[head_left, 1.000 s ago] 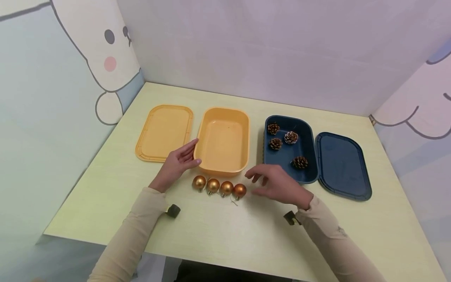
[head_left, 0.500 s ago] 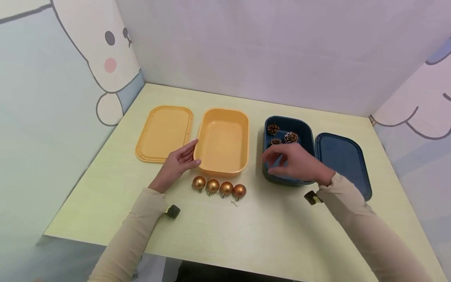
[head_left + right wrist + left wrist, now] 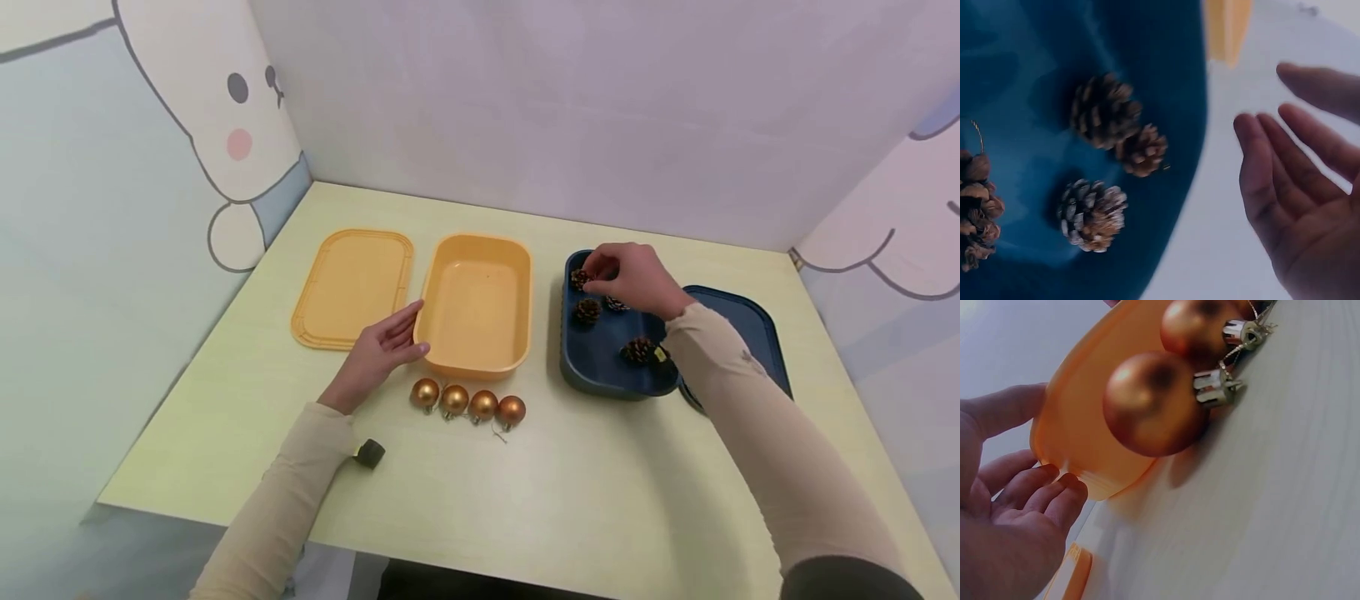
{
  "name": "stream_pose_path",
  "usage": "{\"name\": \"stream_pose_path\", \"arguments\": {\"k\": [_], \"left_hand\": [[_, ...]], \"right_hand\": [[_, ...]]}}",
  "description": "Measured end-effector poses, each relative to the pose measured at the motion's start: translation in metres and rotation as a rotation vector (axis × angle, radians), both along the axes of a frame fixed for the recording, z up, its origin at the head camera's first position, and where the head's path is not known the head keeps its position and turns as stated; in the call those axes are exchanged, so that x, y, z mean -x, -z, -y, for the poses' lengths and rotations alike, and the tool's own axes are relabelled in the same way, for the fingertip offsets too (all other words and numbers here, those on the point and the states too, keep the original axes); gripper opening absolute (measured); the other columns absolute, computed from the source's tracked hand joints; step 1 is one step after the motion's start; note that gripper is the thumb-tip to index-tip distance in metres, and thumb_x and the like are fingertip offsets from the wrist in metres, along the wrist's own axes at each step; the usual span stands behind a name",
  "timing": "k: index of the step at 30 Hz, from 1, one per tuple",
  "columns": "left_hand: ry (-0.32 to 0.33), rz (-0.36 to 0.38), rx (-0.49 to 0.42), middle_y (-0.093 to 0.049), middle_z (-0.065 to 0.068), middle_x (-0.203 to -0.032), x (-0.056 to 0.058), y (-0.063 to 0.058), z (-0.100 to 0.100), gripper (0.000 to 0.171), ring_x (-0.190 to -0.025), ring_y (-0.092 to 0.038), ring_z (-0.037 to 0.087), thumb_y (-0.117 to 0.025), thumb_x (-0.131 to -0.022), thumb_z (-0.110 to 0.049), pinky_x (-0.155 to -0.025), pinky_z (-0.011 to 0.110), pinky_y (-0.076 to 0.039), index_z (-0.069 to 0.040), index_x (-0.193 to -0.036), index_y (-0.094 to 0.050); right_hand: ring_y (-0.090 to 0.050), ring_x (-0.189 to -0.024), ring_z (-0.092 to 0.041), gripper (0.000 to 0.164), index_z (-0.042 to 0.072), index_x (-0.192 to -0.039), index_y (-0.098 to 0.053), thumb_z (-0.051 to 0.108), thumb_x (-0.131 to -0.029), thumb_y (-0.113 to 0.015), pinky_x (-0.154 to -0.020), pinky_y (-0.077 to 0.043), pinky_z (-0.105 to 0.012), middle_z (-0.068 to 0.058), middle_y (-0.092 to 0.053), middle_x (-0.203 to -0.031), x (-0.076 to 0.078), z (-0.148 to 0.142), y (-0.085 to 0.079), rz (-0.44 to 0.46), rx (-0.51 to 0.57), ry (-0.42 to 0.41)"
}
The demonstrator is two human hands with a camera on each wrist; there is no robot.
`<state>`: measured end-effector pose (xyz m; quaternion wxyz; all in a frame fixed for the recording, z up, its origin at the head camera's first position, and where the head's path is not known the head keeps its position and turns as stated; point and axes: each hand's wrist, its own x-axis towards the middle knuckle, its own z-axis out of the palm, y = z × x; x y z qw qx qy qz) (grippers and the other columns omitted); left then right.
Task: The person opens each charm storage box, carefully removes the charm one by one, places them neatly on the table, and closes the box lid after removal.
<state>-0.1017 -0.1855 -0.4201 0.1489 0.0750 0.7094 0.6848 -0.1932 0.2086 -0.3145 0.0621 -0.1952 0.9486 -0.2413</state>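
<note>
My left hand (image 3: 375, 350) rests at the left front corner of a yellow plastic box (image 3: 480, 367). In the left wrist view its thumb and fingertips meet the box's outer wall. My right hand (image 3: 630, 275) is over the far side of a dark blue box (image 3: 600, 379), fingertips close to a small pine cone (image 3: 578, 278). Nothing shows between its spread thumb and fingers in the right wrist view. Another cone (image 3: 587, 312), a white-tipped cone (image 3: 1092, 215) and a larger cone (image 3: 636, 350) lie in the blue box. Several copper-coloured ball ornaments (image 3: 454, 400) line up before the yellow box.
A yellow lid (image 3: 355, 287) lies flat left of the yellow box. The blue lid (image 3: 742, 321), partly hidden by my right forearm, lies right of the blue box. Walls stand behind and beside the pale table (image 3: 525, 508).
My right hand has moved from beside the ball ornaments, rightward and away from me, to over the blue box's far end. My left hand has stayed at the yellow box.
</note>
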Motion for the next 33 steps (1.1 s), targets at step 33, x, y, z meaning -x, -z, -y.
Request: {"name": "stream_pose_path", "arguments": {"k": [33], "left_hand": [[0.009,0.006,-0.011,-0.028,-0.005,-0.167,-0.001,0.001,0.002,0.074,-0.154,-0.028,0.015,-0.073,-0.093,-0.024,-0.118,0.02,-0.036,-0.027,-0.157,-0.035]], "right_hand": [[-0.062,-0.105,-0.042,0.032,-0.003,-0.12,-0.066,0.012,-0.091,-0.066,-0.095,-0.054,-0.056,-0.027,-0.068,-0.115,0.046,0.011,0.048,0.056,-0.209,0.099]]}}
